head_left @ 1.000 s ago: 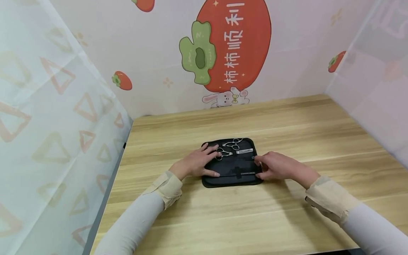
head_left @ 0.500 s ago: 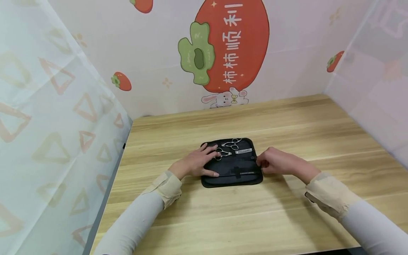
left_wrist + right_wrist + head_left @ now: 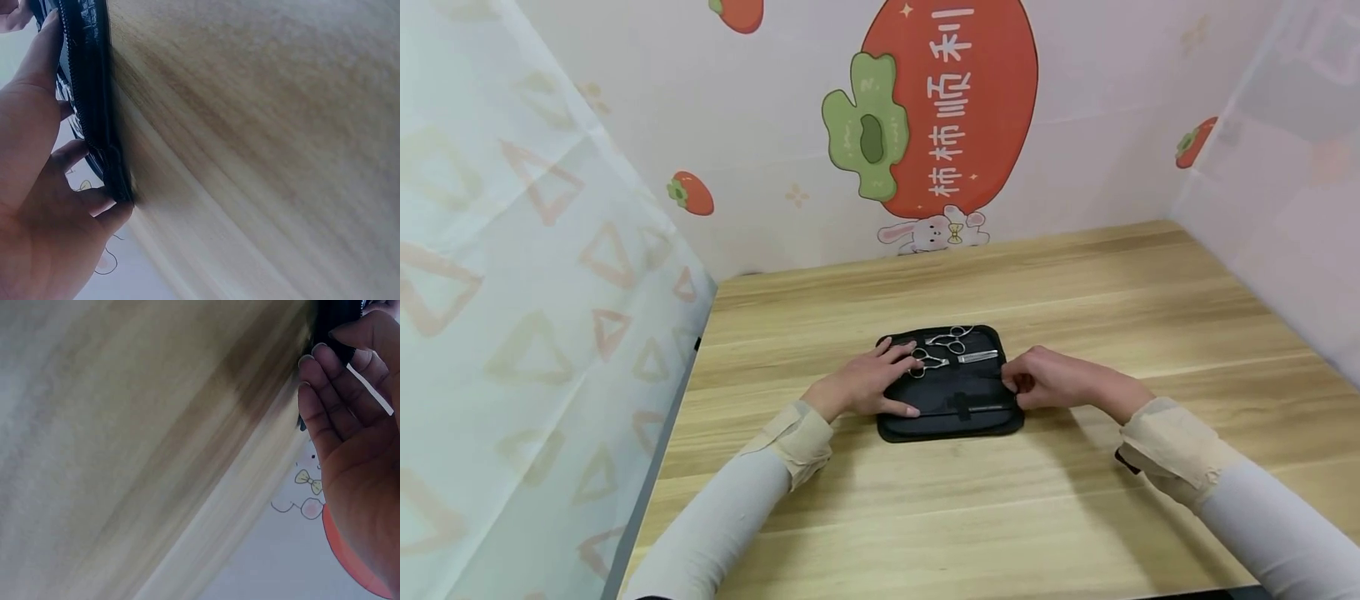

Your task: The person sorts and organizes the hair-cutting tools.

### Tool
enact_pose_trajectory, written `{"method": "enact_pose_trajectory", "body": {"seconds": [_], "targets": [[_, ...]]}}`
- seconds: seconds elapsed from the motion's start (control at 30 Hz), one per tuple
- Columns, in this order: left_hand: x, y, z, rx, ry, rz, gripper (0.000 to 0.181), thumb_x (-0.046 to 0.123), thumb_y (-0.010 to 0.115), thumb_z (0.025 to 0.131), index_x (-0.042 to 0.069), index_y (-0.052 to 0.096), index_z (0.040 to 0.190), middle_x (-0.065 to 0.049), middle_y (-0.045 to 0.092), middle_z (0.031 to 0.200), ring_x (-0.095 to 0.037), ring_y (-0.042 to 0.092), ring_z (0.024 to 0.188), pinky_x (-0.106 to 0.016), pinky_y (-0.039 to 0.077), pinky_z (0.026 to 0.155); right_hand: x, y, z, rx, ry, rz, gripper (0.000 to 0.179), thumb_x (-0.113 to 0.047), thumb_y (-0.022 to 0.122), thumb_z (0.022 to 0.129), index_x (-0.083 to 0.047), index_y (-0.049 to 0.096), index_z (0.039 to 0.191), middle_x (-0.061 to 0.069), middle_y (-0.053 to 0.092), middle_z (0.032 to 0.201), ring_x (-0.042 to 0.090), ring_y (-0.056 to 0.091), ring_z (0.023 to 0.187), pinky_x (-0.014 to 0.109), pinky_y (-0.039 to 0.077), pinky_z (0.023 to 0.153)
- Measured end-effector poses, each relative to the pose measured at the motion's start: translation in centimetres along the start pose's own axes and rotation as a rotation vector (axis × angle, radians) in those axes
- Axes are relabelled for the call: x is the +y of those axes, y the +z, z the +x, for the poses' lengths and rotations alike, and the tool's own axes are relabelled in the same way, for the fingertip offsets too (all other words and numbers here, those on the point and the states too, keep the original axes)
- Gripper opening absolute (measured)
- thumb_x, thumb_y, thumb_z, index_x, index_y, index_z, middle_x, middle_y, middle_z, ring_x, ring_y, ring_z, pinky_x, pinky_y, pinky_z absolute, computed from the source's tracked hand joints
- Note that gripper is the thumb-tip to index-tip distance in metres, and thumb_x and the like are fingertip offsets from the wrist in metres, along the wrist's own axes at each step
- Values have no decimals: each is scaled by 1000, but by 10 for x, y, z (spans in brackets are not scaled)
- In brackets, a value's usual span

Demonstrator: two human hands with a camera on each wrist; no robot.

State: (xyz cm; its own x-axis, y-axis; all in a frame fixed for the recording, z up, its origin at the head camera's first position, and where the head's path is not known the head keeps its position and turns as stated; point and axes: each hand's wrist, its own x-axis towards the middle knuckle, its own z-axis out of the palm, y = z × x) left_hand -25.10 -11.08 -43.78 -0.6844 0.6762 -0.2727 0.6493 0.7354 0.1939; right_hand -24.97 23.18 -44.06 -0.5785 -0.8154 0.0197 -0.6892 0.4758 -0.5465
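Observation:
A black zip case (image 3: 936, 387) lies opened flat on the wooden table. Inside its upper part sit two pairs of silver scissors (image 3: 956, 338), one with a comb-like thinning blade (image 3: 978, 357), held by straps. A slim dark tool (image 3: 985, 408) is tucked under a strap lower down. My left hand (image 3: 867, 385) rests spread over the case's left side, fingertips on the scissor handles and thumb by the lower panel. At the right edge, my right hand (image 3: 1043, 379) pinches the case between thumb and fingers. The zip teeth (image 3: 70, 59) show along the rim in the left wrist view.
Wooden table (image 3: 880, 517) surrounds the case on all sides. A printed cloth wall (image 3: 775, 125) with persimmons and a rabbit stands behind, and pale cloth walls (image 3: 550, 275) close off both sides.
My right hand's fingers have drawn in from over the inner panel to the case's right edge, where they are now curled tighter. My left hand stays in place.

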Motion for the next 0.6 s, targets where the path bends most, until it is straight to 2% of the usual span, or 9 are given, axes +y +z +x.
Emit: {"method": "enact_pose_trajectory", "body": {"seconds": [0.23, 0.4, 0.6], "targets": [[0, -3, -1, 12, -1, -3, 79, 66, 62, 93, 26, 39, 157, -8, 11, 172, -47, 9, 154, -54, 20, 124, -4, -1, 2, 30, 11, -2, 26, 6, 65, 75, -18, 56, 77, -11, 50, 69, 3, 46, 63, 21, 39, 58], [-2, -1, -2, 4, 2, 10, 80, 67, 60, 93, 26, 38, 158, -8, 11, 172, -47, 9, 154, -53, 20, 124, -6, -1, 3, 41, 23, -31, 22, 6, 66, 77, -15, 60, 79, -10, 53, 71, 5, 49, 65, 23, 43, 59], [-1, 1, -1, 9, 15, 6, 80, 67, 60, 93, 26, 38, 158, -9, 11, 172, -48, 9, 154, -54, 19, 124, -7, -3, 7, 92, 89, -138, 14, 6, 67, 86, -6, 69, 95, 0, 65, 87, 11, 56, 75, 30, 50, 68]]}}
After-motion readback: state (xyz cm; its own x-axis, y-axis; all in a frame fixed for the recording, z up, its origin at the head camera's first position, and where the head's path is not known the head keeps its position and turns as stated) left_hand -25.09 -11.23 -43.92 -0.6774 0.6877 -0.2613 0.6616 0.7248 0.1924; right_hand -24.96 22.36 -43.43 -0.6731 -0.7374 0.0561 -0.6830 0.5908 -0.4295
